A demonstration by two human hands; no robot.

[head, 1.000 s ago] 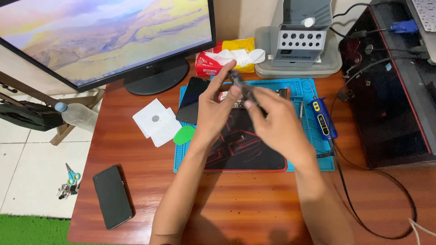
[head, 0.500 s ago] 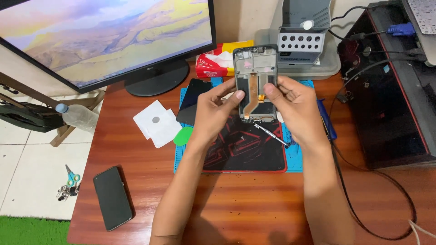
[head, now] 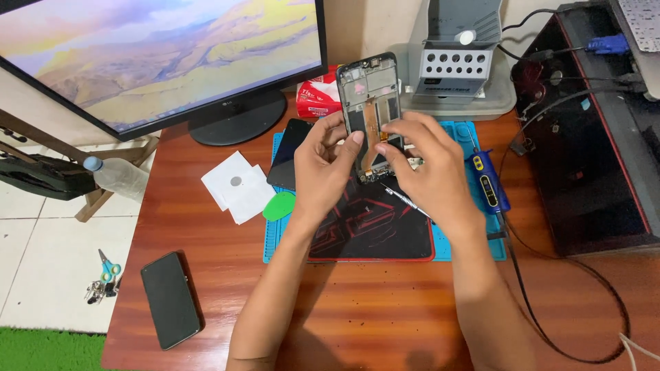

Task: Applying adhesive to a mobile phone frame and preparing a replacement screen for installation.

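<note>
Phone frame (head: pixel 369 103) was upright above black mat (head: pixel 375 230), gripped by both hands; left hand (head: pixel 323 172) pinched its left edge, fingers closed on it; right hand (head: pixel 430 168) covered lower right side, fingers pressed on frame; step looked like inspection of stripped frame; metal tool (head: pixel 405 199) lay underneath; open tabletop (head: pixel 344 309) lay nearer person; monitor (head: pixel 158 62) and grey stand (head: pixel 457 62) crowded far side.

Left of desk: I saw a black phone (head: pixel 170 299) and white papers (head: pixel 237 187).
Back: monitor (head: pixel 158 58), grey stand (head: pixel 459 58).
Floor: scissors (head: pixel 106 266).
</note>
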